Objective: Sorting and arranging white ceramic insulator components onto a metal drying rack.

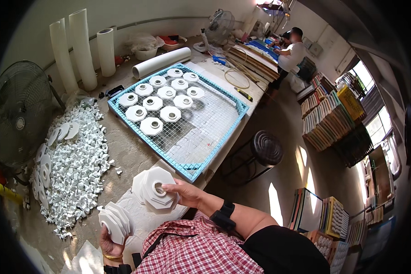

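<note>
My left hand (111,244) grips a fanned stack of thin white octagonal sheets (115,220) from below. My right hand (188,192) is closed on another stack of white octagonal pieces (151,185), its thumb beside the round central hole. The two stacks are apart, just above the table in front of me. Beyond them lies a blue-edged mesh rack (194,171), where several white octagonal pieces (151,126) with ringed centre holes lie in rows at its far left part. Fingers under both stacks are partly hidden.
Left of my hands spreads a heap of small white pieces (77,160), with white discs along it and a black fan (23,114) beside it. White rolls (82,50) stand by the wall. A round stool (266,148) is right of the table; a person (293,52) works far off.
</note>
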`<act>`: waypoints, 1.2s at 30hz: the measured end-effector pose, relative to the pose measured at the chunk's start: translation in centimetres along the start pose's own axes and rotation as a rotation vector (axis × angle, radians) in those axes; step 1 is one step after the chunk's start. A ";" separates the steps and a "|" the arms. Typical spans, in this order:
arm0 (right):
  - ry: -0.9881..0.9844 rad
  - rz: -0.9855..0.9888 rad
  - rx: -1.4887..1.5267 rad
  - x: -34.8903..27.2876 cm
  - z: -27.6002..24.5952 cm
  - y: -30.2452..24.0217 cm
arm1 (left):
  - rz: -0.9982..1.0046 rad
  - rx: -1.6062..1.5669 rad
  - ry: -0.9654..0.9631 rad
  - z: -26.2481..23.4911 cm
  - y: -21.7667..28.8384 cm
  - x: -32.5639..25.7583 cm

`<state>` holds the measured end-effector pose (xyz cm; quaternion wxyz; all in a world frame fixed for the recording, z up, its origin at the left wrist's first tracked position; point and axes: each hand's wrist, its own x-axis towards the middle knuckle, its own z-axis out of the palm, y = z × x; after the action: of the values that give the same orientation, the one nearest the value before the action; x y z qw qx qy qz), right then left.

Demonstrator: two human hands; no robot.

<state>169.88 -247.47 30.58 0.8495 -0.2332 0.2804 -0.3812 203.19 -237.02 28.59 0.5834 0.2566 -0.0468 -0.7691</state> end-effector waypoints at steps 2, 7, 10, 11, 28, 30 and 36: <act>-0.009 -0.023 0.008 -0.7 -2.5 -3.0 | 0.098 0.142 -0.004 2.1 -3.7 1.9; 0.011 0.009 -0.025 -3.0 -13.2 -11.0 | -0.042 0.101 0.051 8.6 -14.6 9.5; 0.005 0.042 -0.048 -3.6 -18.6 -15.6 | -0.039 0.061 0.104 12.6 -21.0 12.9; 0.007 0.056 -0.075 -3.8 -20.0 -17.2 | -0.045 0.045 0.119 13.7 -22.5 13.7; 0.126 0.114 -0.323 2.7 -20.5 -22.2 | 0.087 -0.013 0.205 14.9 -21.1 17.2; 0.099 0.134 -0.335 3.1 -18.8 -21.0 | 0.156 -0.020 0.201 13.2 -19.2 15.7; -0.072 0.240 -0.385 6.4 -10.6 -17.5 | 0.475 0.108 0.491 8.8 -11.4 13.6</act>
<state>157.43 -264.93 31.55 0.8380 -0.3695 0.3433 -0.2083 186.76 -247.95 27.36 0.7256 0.4467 -0.0040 -0.5234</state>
